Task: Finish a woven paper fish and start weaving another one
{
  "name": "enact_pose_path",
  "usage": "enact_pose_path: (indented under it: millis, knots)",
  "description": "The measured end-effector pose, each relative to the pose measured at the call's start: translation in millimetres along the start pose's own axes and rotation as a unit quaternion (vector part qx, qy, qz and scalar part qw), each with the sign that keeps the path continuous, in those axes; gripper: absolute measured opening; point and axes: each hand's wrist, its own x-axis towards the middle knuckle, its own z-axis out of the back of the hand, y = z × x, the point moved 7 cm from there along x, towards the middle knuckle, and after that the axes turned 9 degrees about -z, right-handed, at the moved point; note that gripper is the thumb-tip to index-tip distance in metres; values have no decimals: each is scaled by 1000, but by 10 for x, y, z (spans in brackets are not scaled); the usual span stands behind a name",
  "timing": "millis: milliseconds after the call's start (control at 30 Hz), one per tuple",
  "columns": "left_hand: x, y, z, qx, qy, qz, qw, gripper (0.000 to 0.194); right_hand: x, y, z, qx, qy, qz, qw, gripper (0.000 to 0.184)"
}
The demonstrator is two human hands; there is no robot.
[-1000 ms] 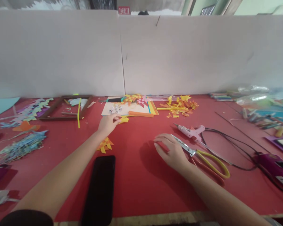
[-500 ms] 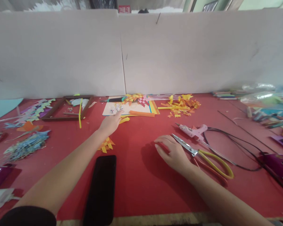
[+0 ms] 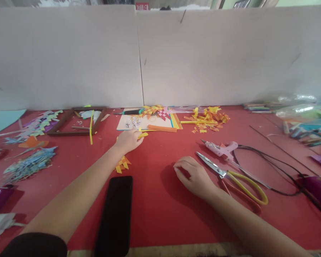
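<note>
My left hand (image 3: 130,141) is low over the table with fingers curled, right at some yellow paper strips (image 3: 143,135). Whatever lies under its fingers is hidden. Just beyond it, small shiny gems (image 3: 133,122) are scattered on a cream sheet (image 3: 160,123), with an orange strip (image 3: 162,128) across its front edge. A woven orange-yellow paper piece (image 3: 122,165) is partly behind my left wrist. My right hand (image 3: 192,176) rests on the red table, thumb and forefinger tips brought together; anything between them is too small to see. Beside it lie scissors (image 3: 222,173), blades partly apart.
A black phone (image 3: 115,214) lies at the front. Right are a pink glue gun (image 3: 223,150) with its cord and a purple device (image 3: 317,189). Yellow-orange paper scraps (image 3: 208,119) lie at the back, a brown frame (image 3: 69,134) at back left. White boards (image 3: 216,57) close off the far side.
My left hand has drawn back from the gems toward me, onto the yellow strips, and its fingers have curled. The right thumb has closed toward the forefinger; the view has shifted slightly.
</note>
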Motion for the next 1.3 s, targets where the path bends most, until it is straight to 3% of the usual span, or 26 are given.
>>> enact_pose_path:
  millis: [267,533,733,933,1067,1300]
  knots:
    - [82,64,7,-11,11,26,1000,34,-3,6,40,3,-9,1,1000,11]
    - [12,54,5,-28,-11,111,993,32,-2,3,57,8,-17,1,1000,11]
    - [-55,125,38,-59,-60,121,989,31,-5,-5,43,12,-11,-2,1000,11]
    - [-95,180,162,-84,-152,102,979,26,-4,-2,33,15,-2,-7,1000,12]
    - [-124,186,224,-102,-187,101,972,46,2,-6,31,15,-1,-8,1000,12]
    - [-140,228,181,-132,-180,128,966,68,0,-18,22,14,0,-8,1000,12]
